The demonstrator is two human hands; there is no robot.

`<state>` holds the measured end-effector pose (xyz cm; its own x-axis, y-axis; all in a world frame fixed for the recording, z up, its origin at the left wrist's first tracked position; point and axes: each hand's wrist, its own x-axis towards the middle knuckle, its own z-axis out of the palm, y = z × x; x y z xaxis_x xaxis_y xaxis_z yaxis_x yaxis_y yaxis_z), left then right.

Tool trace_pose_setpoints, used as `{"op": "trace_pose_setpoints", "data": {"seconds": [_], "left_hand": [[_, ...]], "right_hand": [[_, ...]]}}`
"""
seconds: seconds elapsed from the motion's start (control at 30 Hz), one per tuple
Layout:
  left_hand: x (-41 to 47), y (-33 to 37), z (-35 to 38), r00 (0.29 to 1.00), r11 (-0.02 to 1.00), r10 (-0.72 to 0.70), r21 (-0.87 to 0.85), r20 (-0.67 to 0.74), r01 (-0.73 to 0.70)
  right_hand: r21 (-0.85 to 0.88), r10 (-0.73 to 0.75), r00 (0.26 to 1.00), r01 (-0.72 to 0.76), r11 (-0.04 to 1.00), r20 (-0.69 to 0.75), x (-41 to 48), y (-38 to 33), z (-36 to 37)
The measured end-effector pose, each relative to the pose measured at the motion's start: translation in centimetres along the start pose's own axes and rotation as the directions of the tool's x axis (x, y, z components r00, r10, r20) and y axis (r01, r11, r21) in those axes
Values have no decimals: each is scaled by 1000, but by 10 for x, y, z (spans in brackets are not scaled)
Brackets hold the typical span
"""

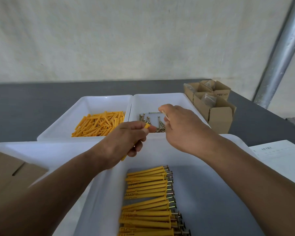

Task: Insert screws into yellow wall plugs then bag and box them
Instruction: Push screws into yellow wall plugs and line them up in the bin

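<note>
Nearest, one white tray (109, 193) held rows of plugs fitted with screws (146, 189), too many to count with certainty. Left hand (124, 142) gripped one yellow plug (147, 126). Right hand (180, 126) pinched one screw (165, 115) above the screw tray (160, 99). Beside it, one tray of loose plugs (99, 125). Farthest, three open boxes (216, 109).

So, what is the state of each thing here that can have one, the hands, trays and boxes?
left hand, grips one yellow wall plug, no screw seen in it.
right hand, fingers bent above the screws; whether it holds one is unclear.
plug tray, partly filled with loose plugs.
screw tray, holds only a few screws.
front tray, holds assembled plugs lying in rows.
cardboard boxes, flaps open, bags inside.
</note>
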<state>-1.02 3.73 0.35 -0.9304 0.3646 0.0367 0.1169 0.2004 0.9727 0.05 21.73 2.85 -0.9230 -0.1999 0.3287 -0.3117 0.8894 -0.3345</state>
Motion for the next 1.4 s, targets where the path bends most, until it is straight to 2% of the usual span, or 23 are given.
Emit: {"op": "trace_pose_setpoints", "data": {"seconds": [0.13, 0.27, 0.53, 0.93, 1.1, 1.23, 1.4], "left_hand": [[0, -1, 0, 999, 998, 25, 61, 21, -26], [0, -1, 1, 998, 996, 46, 69, 51, -50], [3, -3, 0, 996, 997, 32, 63, 79, -37], [3, -3, 3, 997, 994, 4, 106, 74, -12], [3, -3, 4, 998, 987, -11, 160, 69, 0], [4, -3, 4, 998, 980, -13, 197, 69, -1], [5, -3, 4, 998, 982, -25, 189, 53, 14]], "right_hand": [[-136, -52, 993, 38, 990, -104, 4, 5, -2], [-311, -161, 984, 131, 941, -73, 1, 10, -1], [-415, -109, 994, 98, 905, -3, -3, 14, -3], [-481, -73, 997, 76, 873, 26, -3, 11, -6], [-492, -132, 990, 143, 859, 56, -4, 4, -2], [-435, -207, 976, 214, 874, 64, -5, 1, -1], [-269, -309, 942, 333, 904, 128, -8, -2, 0]]}}
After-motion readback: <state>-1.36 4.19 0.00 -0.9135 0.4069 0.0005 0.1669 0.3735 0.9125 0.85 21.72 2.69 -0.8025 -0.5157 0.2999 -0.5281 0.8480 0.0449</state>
